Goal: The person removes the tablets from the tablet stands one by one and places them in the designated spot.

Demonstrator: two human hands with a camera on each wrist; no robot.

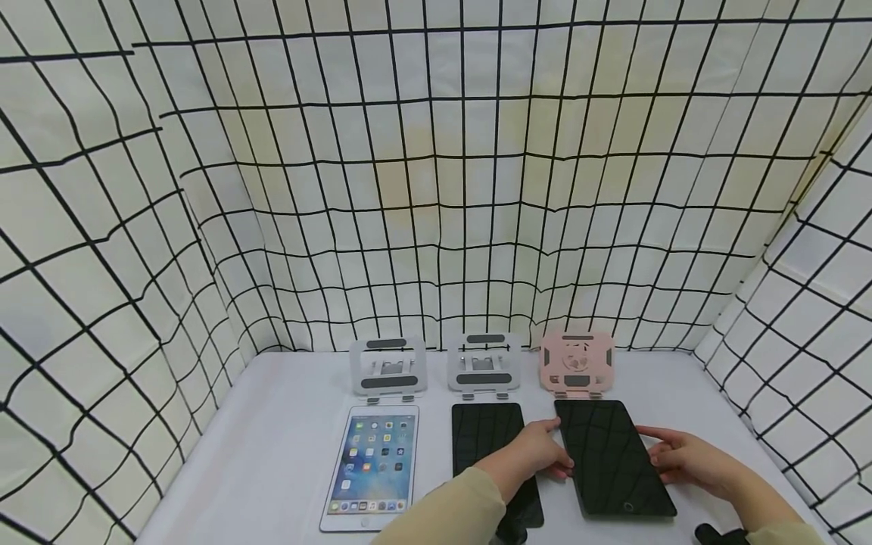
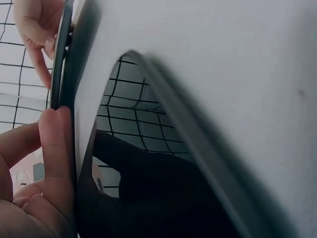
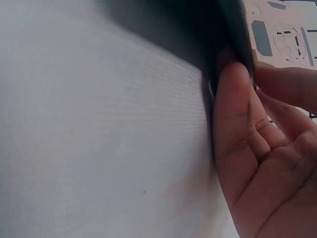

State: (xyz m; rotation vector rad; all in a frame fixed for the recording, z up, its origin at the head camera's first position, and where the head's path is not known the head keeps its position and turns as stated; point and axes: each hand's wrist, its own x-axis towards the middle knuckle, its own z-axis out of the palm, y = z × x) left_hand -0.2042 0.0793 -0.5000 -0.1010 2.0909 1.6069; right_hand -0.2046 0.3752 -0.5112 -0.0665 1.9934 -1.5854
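Observation:
A dark-screened tablet (image 1: 613, 458) with a round home button is at the right of the row, its top edge near the pink stand. My left hand (image 1: 538, 448) grips its left edge, reaching over the middle black tablet (image 1: 482, 428). On the opposite side, my right hand (image 1: 695, 460) holds the right edge with bent fingers. The right wrist view shows a fingertip (image 3: 235, 82) against the dark edge, other fingers behind it. In the left wrist view, fingers (image 2: 57, 144) press at the tablet's edge, and the middle tablet's glossy screen (image 2: 143, 129) reflects a hand and the grid.
A white tablet (image 1: 371, 465) with its screen lit lies at the left. Two grey stands (image 1: 387, 381) and a pink stand (image 1: 575, 362) line the back of the white table (image 1: 225, 454). White walls with a black grid (image 1: 477, 189) enclose the back and sides.

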